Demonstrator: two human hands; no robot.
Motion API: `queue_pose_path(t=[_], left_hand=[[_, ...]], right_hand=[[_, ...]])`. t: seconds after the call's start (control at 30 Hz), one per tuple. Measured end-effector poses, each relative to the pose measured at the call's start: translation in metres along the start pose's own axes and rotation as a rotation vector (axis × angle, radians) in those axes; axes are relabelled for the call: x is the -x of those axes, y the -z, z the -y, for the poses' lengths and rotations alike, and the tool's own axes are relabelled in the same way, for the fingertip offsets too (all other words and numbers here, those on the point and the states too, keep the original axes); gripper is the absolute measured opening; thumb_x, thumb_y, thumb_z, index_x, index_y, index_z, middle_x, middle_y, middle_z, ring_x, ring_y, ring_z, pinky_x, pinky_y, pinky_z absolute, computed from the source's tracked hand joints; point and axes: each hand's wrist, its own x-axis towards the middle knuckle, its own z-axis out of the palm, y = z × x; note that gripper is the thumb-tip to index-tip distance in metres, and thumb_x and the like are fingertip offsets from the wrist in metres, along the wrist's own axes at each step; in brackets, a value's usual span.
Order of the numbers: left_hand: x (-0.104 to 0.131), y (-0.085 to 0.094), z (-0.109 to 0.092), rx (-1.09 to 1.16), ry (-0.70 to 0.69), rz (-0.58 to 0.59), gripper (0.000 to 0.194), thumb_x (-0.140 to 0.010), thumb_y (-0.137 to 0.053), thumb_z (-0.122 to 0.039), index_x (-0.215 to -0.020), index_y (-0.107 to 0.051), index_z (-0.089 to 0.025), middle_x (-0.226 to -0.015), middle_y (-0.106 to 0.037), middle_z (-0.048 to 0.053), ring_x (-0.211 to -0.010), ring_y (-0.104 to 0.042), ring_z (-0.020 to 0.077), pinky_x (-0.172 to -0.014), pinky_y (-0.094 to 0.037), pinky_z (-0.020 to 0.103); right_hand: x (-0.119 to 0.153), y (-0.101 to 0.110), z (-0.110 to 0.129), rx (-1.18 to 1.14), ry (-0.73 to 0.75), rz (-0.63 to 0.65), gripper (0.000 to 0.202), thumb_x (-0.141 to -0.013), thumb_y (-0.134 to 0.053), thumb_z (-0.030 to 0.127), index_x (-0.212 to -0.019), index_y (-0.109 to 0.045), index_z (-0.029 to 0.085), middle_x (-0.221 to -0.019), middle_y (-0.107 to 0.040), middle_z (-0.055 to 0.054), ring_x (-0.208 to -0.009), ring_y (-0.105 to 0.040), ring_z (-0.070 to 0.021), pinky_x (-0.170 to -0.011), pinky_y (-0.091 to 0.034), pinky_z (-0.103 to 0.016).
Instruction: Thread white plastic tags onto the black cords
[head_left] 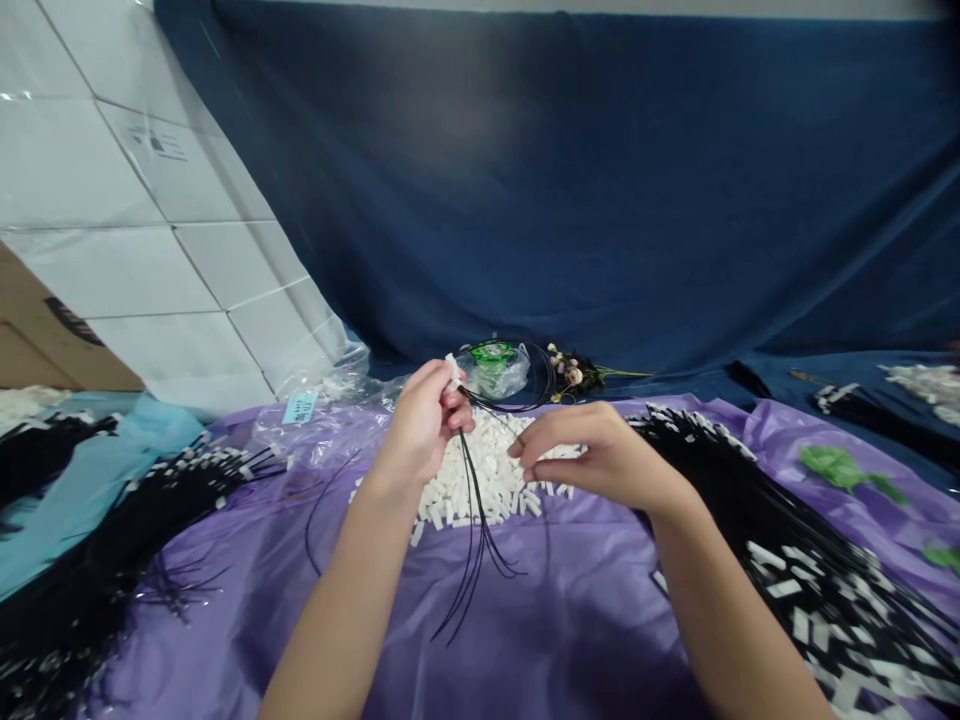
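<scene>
My left hand (429,415) is closed round several thin black cords (472,480), with a white piece (452,370) at their upper end. The cords loop to the right behind my hands, and loose ends hang down over the purple sheet. To the right, my right hand (574,450) has its fingers bent with thumb and fingertips near each other, close to a cord; what they hold, if anything, is too small to tell. A pile of small white pieces (487,470) lies below and between both hands.
Black cord bundles with white ends lie at the left (127,520) and right (712,490) on the purple sheet (585,610). Behind are a clear bag with green print (499,370), artificial flowers (574,375), a blue cloth (600,180) and stacked white boxes (150,270).
</scene>
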Motion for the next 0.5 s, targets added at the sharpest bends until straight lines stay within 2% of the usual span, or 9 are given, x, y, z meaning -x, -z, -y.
queue_pose_path(t=[0.07,0.17,0.23,0.3,0.37,0.43,0.5], left_hand=[[0.0,0.0,0.002,-0.032,-0.004,0.02,0.015,-0.088,-0.05,-0.022,-0.074,-0.047,-0.017,-0.054,-0.032,-0.007,-0.039,-0.034,0.0039,-0.042,-0.033,0.018],[0.001,-0.003,0.008,-0.069,-0.014,0.065,0.017,-0.089,-0.051,-0.024,-0.074,-0.046,-0.017,-0.055,-0.032,-0.006,-0.04,-0.033,0.0032,-0.042,-0.029,0.016],[0.003,-0.006,0.012,-0.074,-0.034,0.088,0.019,-0.089,-0.053,-0.025,-0.073,-0.046,-0.017,-0.058,-0.033,-0.006,-0.042,-0.033,0.0027,-0.041,-0.027,0.015],[0.005,-0.009,0.016,-0.078,-0.056,0.104,0.021,-0.089,-0.054,-0.026,-0.073,-0.046,-0.016,-0.063,-0.035,-0.005,-0.044,-0.032,0.0026,-0.041,-0.027,0.015],[0.006,-0.011,0.019,-0.083,-0.07,0.124,0.021,-0.09,-0.053,-0.027,-0.073,-0.046,-0.016,-0.068,-0.038,-0.003,-0.047,-0.033,0.0025,-0.041,-0.027,0.015],[0.008,-0.013,0.022,-0.093,-0.079,0.151,0.022,-0.091,-0.053,-0.027,-0.073,-0.045,-0.016,-0.073,-0.041,-0.002,-0.049,-0.033,0.0024,-0.041,-0.028,0.015],[0.009,-0.014,0.024,-0.111,-0.096,0.177,0.023,-0.091,-0.054,-0.029,-0.073,-0.045,-0.016,-0.074,-0.041,-0.001,-0.05,-0.032,0.0025,-0.041,-0.028,0.015]], right_hand=[[0.001,0.007,-0.009,-0.153,0.021,-0.17,0.009,-0.079,-0.074,0.014,-0.086,-0.074,0.018,-0.084,-0.073,-0.003,-0.081,-0.07,-0.0155,-0.072,-0.057,-0.029],[0.001,0.014,-0.023,-0.386,0.032,-0.566,0.005,-0.08,-0.074,0.025,-0.083,-0.074,0.021,-0.077,-0.069,-0.001,-0.061,-0.065,-0.0114,-0.057,-0.053,-0.026],[-0.001,0.018,-0.03,-0.546,0.015,-0.851,0.016,-0.076,-0.078,0.036,-0.076,-0.072,0.022,-0.079,-0.065,0.002,-0.06,-0.062,-0.0088,-0.057,-0.053,-0.024],[-0.003,0.026,-0.034,-0.682,0.001,-1.057,0.026,-0.069,-0.081,0.047,-0.075,-0.069,0.024,-0.078,-0.061,0.004,-0.065,-0.06,-0.0069,-0.063,-0.054,-0.022],[-0.003,0.034,-0.034,-0.739,0.019,-1.137,0.031,-0.065,-0.082,0.052,-0.08,-0.069,0.028,-0.07,-0.054,0.007,-0.059,-0.054,-0.0036,-0.062,-0.051,-0.016],[-0.001,0.039,-0.03,-0.732,0.045,-1.11,0.029,-0.07,-0.079,0.052,-0.087,-0.069,0.031,-0.063,-0.045,0.009,-0.048,-0.041,-0.0016,-0.052,-0.044,-0.013],[0.001,0.037,-0.022,-0.678,0.015,-1.048,0.02,-0.077,-0.076,0.044,-0.09,-0.069,0.031,-0.057,-0.04,0.01,-0.042,-0.031,-0.0023,-0.042,-0.035,-0.013]])
